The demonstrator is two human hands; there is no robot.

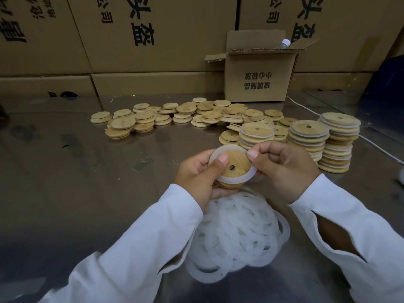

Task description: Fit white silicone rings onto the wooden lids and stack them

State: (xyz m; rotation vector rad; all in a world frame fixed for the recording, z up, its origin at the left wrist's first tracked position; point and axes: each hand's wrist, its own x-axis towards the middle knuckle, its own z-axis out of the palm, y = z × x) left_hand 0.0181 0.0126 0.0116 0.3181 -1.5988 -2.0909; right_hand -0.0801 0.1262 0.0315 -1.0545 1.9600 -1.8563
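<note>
My left hand [197, 176] grips a round wooden lid [235, 165] with a small centre hole, thumb pressed on its top face. A white silicone ring [246, 176] lies partly stretched around the lid's rim. My right hand [284, 165] pinches the ring at its right side between thumb and fingers. Below my hands a heap of loose white rings [238, 232] lies on the metal table. Three stacks of ringed lids [309, 138] stand to the right. Bare wooden lids [179, 115] are scattered in low piles farther back.
The steel tabletop [87, 182] stretches to the left. An open cardboard box [258, 77] with a bottle in it stands at the back, in front of a wall of large cartons [153, 36]. A white cable [376, 147] runs along the right side.
</note>
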